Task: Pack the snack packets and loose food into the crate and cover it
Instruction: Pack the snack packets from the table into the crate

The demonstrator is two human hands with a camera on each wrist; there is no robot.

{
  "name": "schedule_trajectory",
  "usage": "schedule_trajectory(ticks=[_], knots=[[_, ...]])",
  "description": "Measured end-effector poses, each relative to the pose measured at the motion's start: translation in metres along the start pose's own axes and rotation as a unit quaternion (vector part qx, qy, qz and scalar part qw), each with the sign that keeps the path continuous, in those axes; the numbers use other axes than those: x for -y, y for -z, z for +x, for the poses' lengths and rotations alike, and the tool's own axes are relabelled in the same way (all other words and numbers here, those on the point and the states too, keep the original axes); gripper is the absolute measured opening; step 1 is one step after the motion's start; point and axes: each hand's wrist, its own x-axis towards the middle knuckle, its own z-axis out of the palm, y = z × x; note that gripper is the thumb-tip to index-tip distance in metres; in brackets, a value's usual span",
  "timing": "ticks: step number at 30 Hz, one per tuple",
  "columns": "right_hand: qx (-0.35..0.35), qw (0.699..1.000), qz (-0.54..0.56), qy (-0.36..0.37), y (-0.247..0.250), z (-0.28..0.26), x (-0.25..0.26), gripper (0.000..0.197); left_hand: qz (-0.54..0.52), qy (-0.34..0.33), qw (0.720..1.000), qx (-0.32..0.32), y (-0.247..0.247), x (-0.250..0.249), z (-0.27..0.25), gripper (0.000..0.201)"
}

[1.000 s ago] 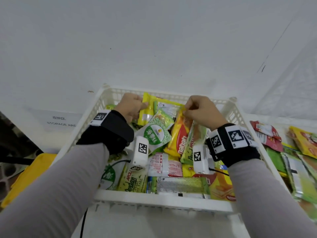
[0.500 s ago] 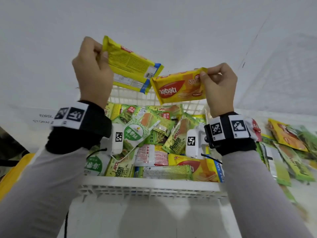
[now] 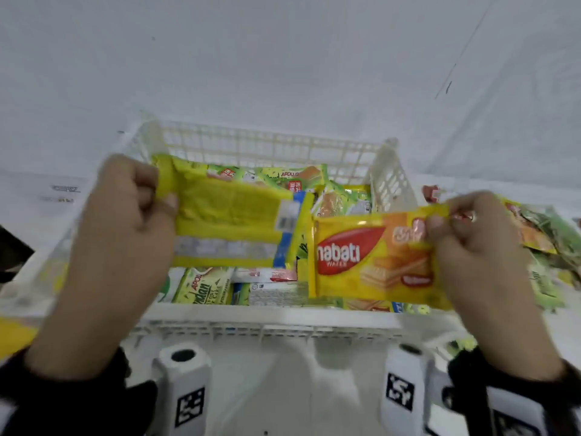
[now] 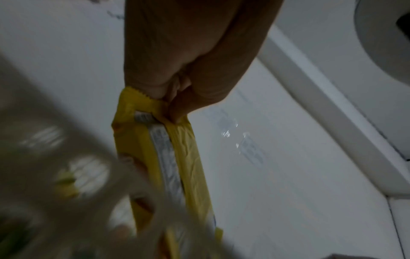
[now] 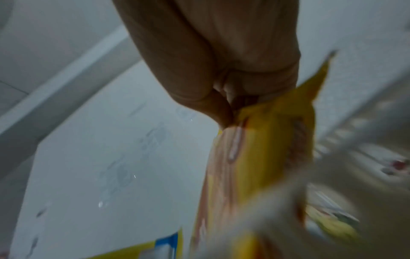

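A white lattice crate [image 3: 270, 316] sits in front of me, holding several snack packets. My left hand [image 3: 125, 221] pinches the left end of a yellow packet [image 3: 232, 221], back side up, held level above the crate. In the left wrist view my left hand [image 4: 177, 98] pinches the same yellow packet [image 4: 175, 157] at its crimped end. My right hand [image 3: 471, 243] pinches the right end of a yellow Nabati wafer packet [image 3: 371, 259] above the crate's near right part. The right wrist view shows my right hand [image 5: 230, 105] gripping the Nabati wafer packet [image 5: 255, 157].
More loose packets [image 3: 547, 247], green, yellow and red, lie on the white surface right of the crate. A white wall rises behind it. Something yellow [image 3: 15, 338] sits at the lower left edge. No cover is visible.
A second ago both hands were down in the crate gripping packets; they lifted the two yellow packets up high, and now hold them lower and flatter, closer to me over the crate.
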Motion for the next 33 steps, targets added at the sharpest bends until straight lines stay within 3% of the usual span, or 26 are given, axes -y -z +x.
schedule_trajectory(ticks=[4, 7, 10, 12, 14, 16, 18, 21, 23, 27, 30, 33], knots=[[0.021, 0.995, -0.095, -0.011, -0.020, -0.005, -0.024, 0.010, 0.007, 0.014, 0.995, 0.097, -0.019, 0.003, -0.023, 0.023], [0.050, 0.981, -0.185, -0.002, -0.024, -0.004, -0.030, 0.026, 0.088, 0.019, 0.986, 0.140, -0.026, 0.014, -0.018, 0.037], [0.136, 0.939, -0.317, -0.014, -0.028, -0.010, -0.031, 0.046, 0.207, 0.034, 0.952, 0.224, -0.031, 0.013, -0.019, 0.047], [0.149, 0.923, -0.355, 0.014, -0.031, -0.016, -0.028, 0.043, 0.262, 0.014, 0.929, 0.260, -0.034, 0.011, -0.019, 0.041], [0.193, 0.926, -0.321, 0.037, -0.033, -0.017, -0.022, 0.032, 0.268, -0.002, 0.922, 0.279, -0.037, 0.009, -0.020, 0.025], [0.291, 0.922, -0.255, 0.017, -0.034, -0.013, -0.018, 0.028, 0.250, -0.038, 0.913, 0.321, -0.038, 0.008, -0.020, 0.016], [0.380, 0.895, -0.234, 0.010, -0.034, -0.005, -0.019, 0.031, 0.238, -0.082, 0.893, 0.374, -0.039, 0.005, -0.018, 0.027], [0.451, 0.866, -0.216, -0.026, -0.035, 0.002, -0.021, 0.032, 0.203, -0.045, 0.867, 0.452, -0.037, -0.001, -0.017, 0.050], [0.467, 0.860, -0.201, -0.041, -0.035, 0.005, -0.022, 0.030, 0.186, -0.028, 0.848, 0.496, -0.036, -0.001, -0.017, 0.057], [0.461, 0.862, -0.206, -0.054, -0.035, 0.007, -0.024, 0.036, 0.204, -0.052, 0.811, 0.546, -0.039, -0.001, -0.017, 0.049], [0.450, 0.863, -0.221, -0.057, -0.037, 0.005, -0.025, 0.040, 0.207, -0.066, 0.809, 0.547, -0.039, 0.001, -0.017, 0.046], [0.410, 0.885, -0.218, -0.032, -0.038, -0.002, -0.028, 0.036, 0.188, -0.058, 0.833, 0.516, -0.038, 0.006, -0.019, 0.044]])
